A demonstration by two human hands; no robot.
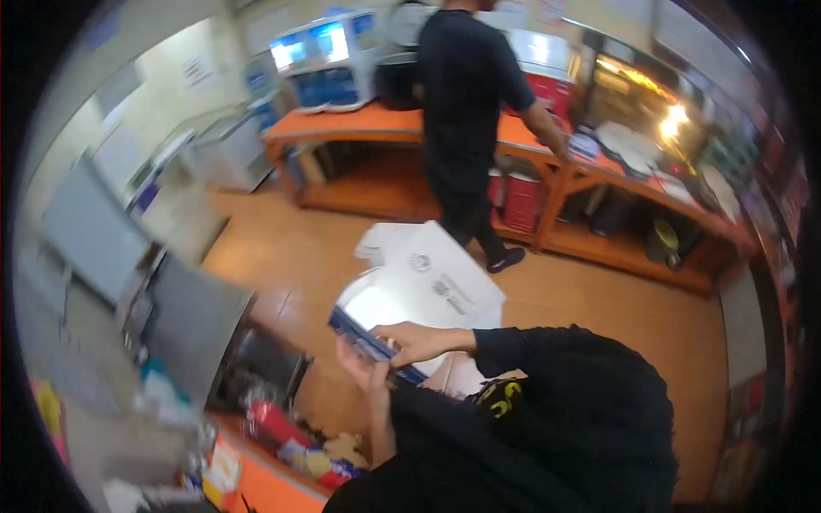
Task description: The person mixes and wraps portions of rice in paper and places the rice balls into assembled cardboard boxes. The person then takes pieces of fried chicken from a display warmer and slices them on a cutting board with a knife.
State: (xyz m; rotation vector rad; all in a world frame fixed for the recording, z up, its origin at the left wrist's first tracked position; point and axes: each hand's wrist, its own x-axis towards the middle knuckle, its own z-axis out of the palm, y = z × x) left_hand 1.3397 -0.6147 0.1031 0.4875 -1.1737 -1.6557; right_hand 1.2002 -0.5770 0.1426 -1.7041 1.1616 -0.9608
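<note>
The box point(453, 278) is at the middle of the view, held up over the floor point(564, 299) in front of the person's body. Its printed flap spreads toward 1 o'clock and its dark blue wall faces 7 o'clock, so the white inside lies open to the wearer.

The left hand point(363, 369) is partly curled, palm up, along the outside of the blue wall, seemingly to bear the weight. The right hand point(419, 342) reaches in from 4 o'clock, half closed over the same wall from the inner side, likely pinching the card so it stays upright; how firm that grip is I cannot tell. With both hands gathered on one wall, the broad flap hangs out beyond them, probably so it has room to spread.

At 12 o'clock a co-worker point(466, 94) stands at the far worktop point(376, 121), one arm stretched toward its edge; whether that hand touches is unclear. At 7 o'clock, red packets point(275, 423) lie by the near worktop point(278, 479), perhaps kept within easy reach.
</note>
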